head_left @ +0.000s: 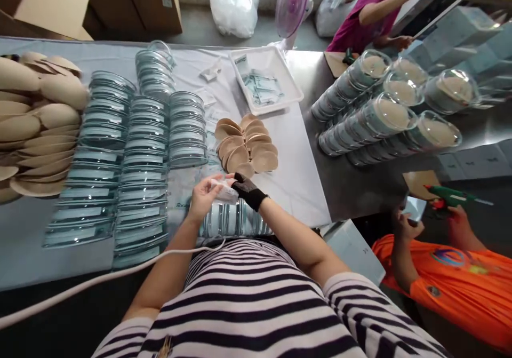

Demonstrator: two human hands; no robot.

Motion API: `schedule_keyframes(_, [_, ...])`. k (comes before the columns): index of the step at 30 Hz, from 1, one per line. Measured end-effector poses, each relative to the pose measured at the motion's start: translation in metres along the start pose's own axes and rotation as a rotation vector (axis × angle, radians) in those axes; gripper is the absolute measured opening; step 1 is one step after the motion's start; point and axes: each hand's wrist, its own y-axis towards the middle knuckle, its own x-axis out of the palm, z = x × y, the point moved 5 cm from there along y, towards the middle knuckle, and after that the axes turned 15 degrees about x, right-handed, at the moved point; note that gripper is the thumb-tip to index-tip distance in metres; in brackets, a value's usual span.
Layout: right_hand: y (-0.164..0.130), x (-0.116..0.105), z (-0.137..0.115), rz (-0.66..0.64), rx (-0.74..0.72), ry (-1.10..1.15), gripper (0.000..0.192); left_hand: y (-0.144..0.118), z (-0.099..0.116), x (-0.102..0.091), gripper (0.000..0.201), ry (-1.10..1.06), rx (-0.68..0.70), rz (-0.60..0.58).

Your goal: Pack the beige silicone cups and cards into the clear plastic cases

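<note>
In front of my striped shirt, my left hand and my right hand come together at a small white packet. The left fingers pinch its near side. On the right hand is a black mesh glove, and its fingers close on the packet's other end, partly hidden. Just beyond lie beige moulded cups, nested in several small stacks. Under my hands, close to my body, is a row of clear plastic containers with pale labels, lying on their sides.
Clear container stacks and beige cups fill the left. A white tray holds small printed packets. Filled container columns stand right. Someone in orange holds a phone and green glue gun; another person wears magenta. A cord crosses before me.
</note>
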Motion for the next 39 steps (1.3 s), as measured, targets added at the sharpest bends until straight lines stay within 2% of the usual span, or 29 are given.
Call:
schedule_keyframes(3, [-0.016, -0.038, 0.013, 0.116, -0.105, 0.024, 0.031, 0.007, -0.019, 0.046, 0.031, -0.051, -0.109, 0.027])
schedule_keyframes(6, [-0.026, -0.089, 0.018, 0.432, -0.148, -0.098, 0.019, 0.042, -0.040, 0.099, 0.029, -0.086, -0.090, -0.010])
schedule_keyframes(8, [-0.030, -0.122, 0.018, 0.589, -0.121, -0.264, 0.016, 0.074, -0.055, 0.134, 0.027, 0.047, -0.058, -0.118])
schedule_keyframes(11, [-0.032, -0.158, 0.009, 0.627, -0.097, -0.624, 0.018, 0.114, -0.077, 0.176, 0.030, 0.407, -0.103, -0.397])
schedule_keyframes(14, [-0.032, -0.186, -0.011, 0.651, -0.186, -0.878, 0.011, 0.129, -0.080, 0.195, 0.015, 0.510, -0.123, -0.577])
schedule_keyframes(16, [-0.030, -0.200, -0.028, 0.696, -0.224, -0.939, 0.013, 0.129, -0.068, 0.198, 0.008, 0.450, -0.052, -0.610])
schedule_keyframes(18, [-0.026, -0.207, -0.042, 0.686, -0.210, -0.946, 0.017, 0.122, -0.049, 0.196, 0.015, 0.332, 0.019, -0.616])
schedule_keyframes(21, [-0.026, -0.201, -0.062, 0.651, -0.228, -0.921, 0.024, 0.109, -0.018, 0.188, 0.021, 0.128, 0.024, -0.540])
schedule_keyframes(23, [-0.038, -0.192, -0.079, 0.648, -0.352, -0.828, 0.038, 0.104, 0.003, 0.177, 0.026, 0.069, 0.005, -0.432])
schedule_keyframes(25, [-0.055, -0.185, -0.096, 0.558, -0.487, -0.664, 0.053, 0.102, 0.026, 0.161, 0.032, 0.011, 0.018, -0.298])
schedule_keyframes(27, [-0.072, -0.181, -0.113, 0.411, -0.523, -0.573, 0.047, 0.101, 0.044, 0.142, 0.035, -0.110, -0.032, -0.258])
schedule_keyframes(28, [-0.081, -0.178, -0.122, 0.355, -0.519, -0.576, 0.037, 0.100, 0.049, 0.135, 0.038, -0.190, -0.106, -0.314])
schedule_keyframes(30, [-0.098, -0.172, -0.141, 0.337, -0.531, -0.644, 0.019, 0.092, 0.051, 0.125, 0.042, -0.350, -0.314, -0.533])
schedule_keyframes(31, [-0.107, -0.168, -0.150, 0.372, -0.563, -0.678, 0.014, 0.086, 0.050, 0.121, 0.043, -0.431, -0.416, -0.638])
schedule_keyframes(32, [-0.115, -0.162, -0.157, 0.427, -0.600, -0.699, 0.013, 0.079, 0.047, 0.119, 0.047, -0.522, -0.487, -0.694])
schedule_keyframes(33, [-0.122, -0.154, -0.160, 0.488, -0.632, -0.714, 0.015, 0.073, 0.043, 0.118, 0.055, -0.621, -0.518, -0.692])
schedule_keyframes(34, [-0.127, -0.144, -0.159, 0.546, -0.654, -0.730, 0.020, 0.067, 0.038, 0.119, 0.067, -0.716, -0.518, -0.644])
schedule_keyframes(36, [-0.130, -0.119, -0.140, 0.622, -0.654, -0.786, 0.031, 0.053, 0.025, 0.124, 0.089, -0.850, -0.467, -0.478])
schedule_keyframes(37, [-0.129, -0.105, -0.123, 0.631, -0.631, -0.823, 0.033, 0.045, 0.019, 0.126, 0.094, -0.879, -0.432, -0.383])
schedule_keyframes(39, [-0.124, -0.077, -0.080, 0.598, -0.573, -0.894, 0.034, 0.027, 0.007, 0.130, 0.089, -0.892, -0.409, -0.222])
